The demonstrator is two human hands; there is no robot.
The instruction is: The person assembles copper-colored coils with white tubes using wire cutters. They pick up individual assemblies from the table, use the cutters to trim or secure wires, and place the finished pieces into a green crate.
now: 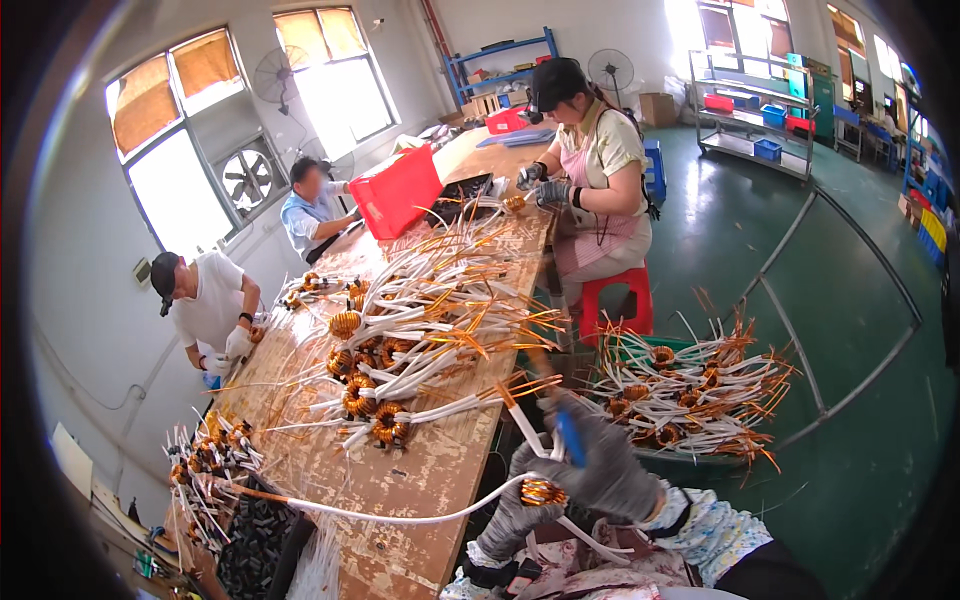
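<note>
Head view: coil in hand, just off the edge of the table, seemingly partway through work on its leads.
Left hand clamped around the coil from below; right hand closed on a blue tool just above, too blurred to tell whether touching any wire. Winding done, judging by the neat copper turns; white lead stretching left over the table, with bare copper at the end. Nearby at left, a bunch of coils beside black pieces; at right, more coils in a green crate; farther ahead, a large heap with leads splayed. Cannot tell finished from waiting among these. Beyond, a pink-aproned co-worker with another coil near gloved fingers, and a tilted red crate.
</note>
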